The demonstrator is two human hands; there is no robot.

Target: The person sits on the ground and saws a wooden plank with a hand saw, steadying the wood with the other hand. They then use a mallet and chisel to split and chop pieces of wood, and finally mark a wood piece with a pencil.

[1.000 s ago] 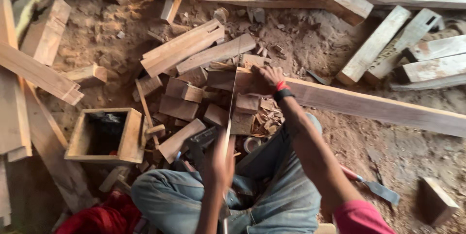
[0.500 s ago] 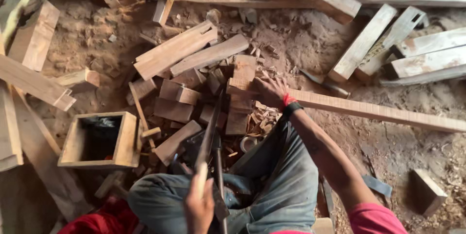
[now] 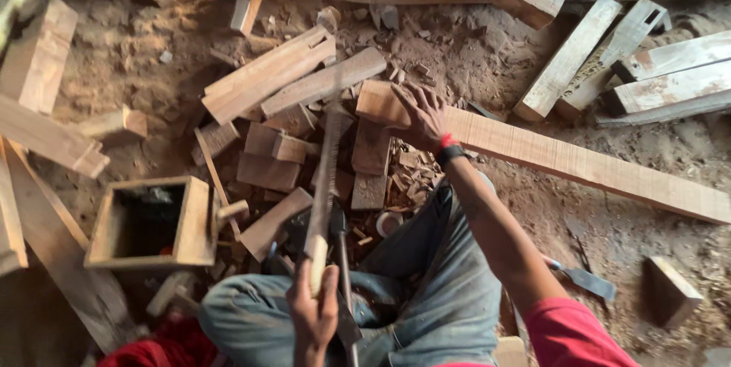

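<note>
My right hand (image 3: pixel 422 114) presses flat, fingers spread, on the near end of a long pale plank (image 3: pixel 586 165) that runs off to the right across the sawdust floor. A red band and a dark watch sit on that wrist. My left hand (image 3: pixel 316 312) grips the wooden handle of a long tool (image 3: pixel 326 184). The tool points forward over my jeans-clad knees, and its far end lies just left of the plank's end. Its head is blurred and hard to make out.
An open square wooden box (image 3: pixel 194 222) stands to the left. Short offcuts (image 3: pixel 266 157) pile up ahead, with two notched beams (image 3: pixel 266 74) behind. More beams (image 3: pixel 567 59) lie upper right. A metal-bladed tool (image 3: pixel 590 282) and a small block (image 3: pixel 671 291) are at the right.
The tool in my left hand has swung from an upright, edge-on position down and forward toward the plank's end. My right hand has stayed on the plank.
</note>
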